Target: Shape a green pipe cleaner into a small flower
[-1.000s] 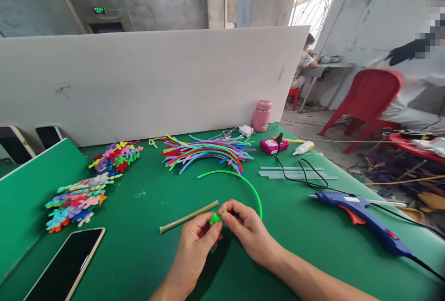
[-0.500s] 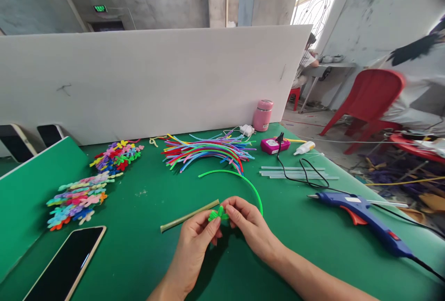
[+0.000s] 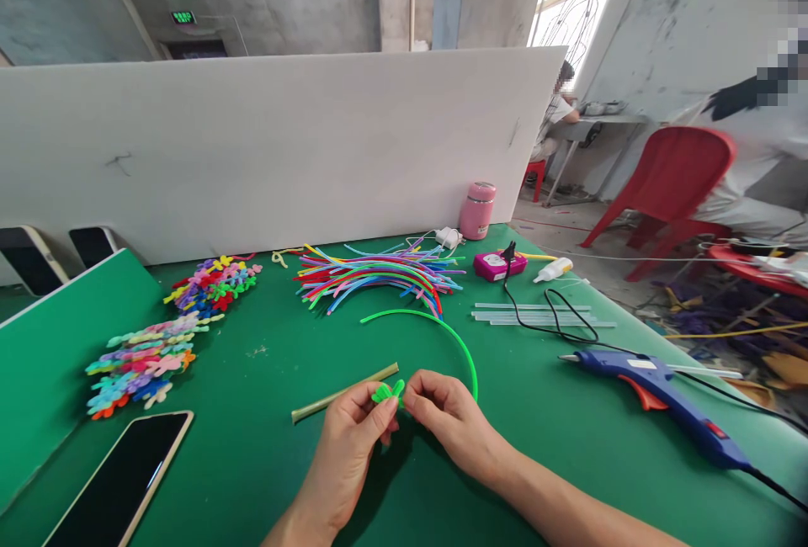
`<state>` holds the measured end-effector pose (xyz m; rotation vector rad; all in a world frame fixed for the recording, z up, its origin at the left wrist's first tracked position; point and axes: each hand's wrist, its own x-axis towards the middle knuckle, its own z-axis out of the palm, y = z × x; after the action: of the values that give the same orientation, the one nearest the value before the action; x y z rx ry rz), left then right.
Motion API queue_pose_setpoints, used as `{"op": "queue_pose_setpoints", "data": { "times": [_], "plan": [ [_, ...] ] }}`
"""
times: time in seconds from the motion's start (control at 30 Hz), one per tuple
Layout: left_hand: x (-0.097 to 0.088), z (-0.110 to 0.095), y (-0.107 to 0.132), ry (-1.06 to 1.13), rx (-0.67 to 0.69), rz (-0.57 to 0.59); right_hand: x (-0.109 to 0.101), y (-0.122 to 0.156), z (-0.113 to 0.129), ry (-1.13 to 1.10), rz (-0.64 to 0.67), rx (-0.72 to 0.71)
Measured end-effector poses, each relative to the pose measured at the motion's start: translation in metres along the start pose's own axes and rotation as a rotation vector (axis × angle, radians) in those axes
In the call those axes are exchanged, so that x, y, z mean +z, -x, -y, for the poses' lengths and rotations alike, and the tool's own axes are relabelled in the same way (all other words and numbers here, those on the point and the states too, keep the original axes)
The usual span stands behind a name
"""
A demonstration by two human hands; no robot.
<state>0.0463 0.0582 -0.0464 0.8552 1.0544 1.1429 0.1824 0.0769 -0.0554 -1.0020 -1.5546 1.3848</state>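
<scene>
Between six and seven o'clock in the head view is the left hand [image 3: 353, 439], bare from fingertips to wrist, its thumb tapering; a short stretch of uncovered left forearm [image 3: 308, 515] meets the lower edge. Near five o'clock, the right hand [image 3: 459, 431] is likewise bare, leading into a longer, smooth, uncovered right forearm [image 3: 552, 488]. Fingernail details are too small to tell.
</scene>
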Motion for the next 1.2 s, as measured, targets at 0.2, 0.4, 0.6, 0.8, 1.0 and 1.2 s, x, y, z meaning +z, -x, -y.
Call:
{"op": "queue_pose_setpoints", "data": {
  "times": [0.2,0.4,0.6,0.8,1.0,1.2],
  "plan": [
    [-0.006,0.001,0.000,0.125,-0.045,0.067,0.000,0.000,0.000,-0.047,0.020,0.000],
    [-0.006,-0.002,-0.001,0.221,-0.142,0.129,-0.010,-0.002,-0.001,0.123,-0.026,-0.258],
    [-0.005,-0.003,0.001,0.246,-0.188,0.173,-0.017,-0.002,0.005,0.474,0.024,-0.559],
    [-0.005,-0.003,0.000,0.221,-0.201,0.192,-0.018,-0.002,0.008,0.670,0.021,-0.654],
    [-0.005,-0.005,0.001,0.143,-0.176,0.215,-0.016,-0.001,0.012,0.781,0.060,-0.656],
    [-0.005,-0.004,0.001,-0.090,-0.066,0.180,-0.015,-0.001,0.008,0.824,0.088,-0.595]
  ]
}}
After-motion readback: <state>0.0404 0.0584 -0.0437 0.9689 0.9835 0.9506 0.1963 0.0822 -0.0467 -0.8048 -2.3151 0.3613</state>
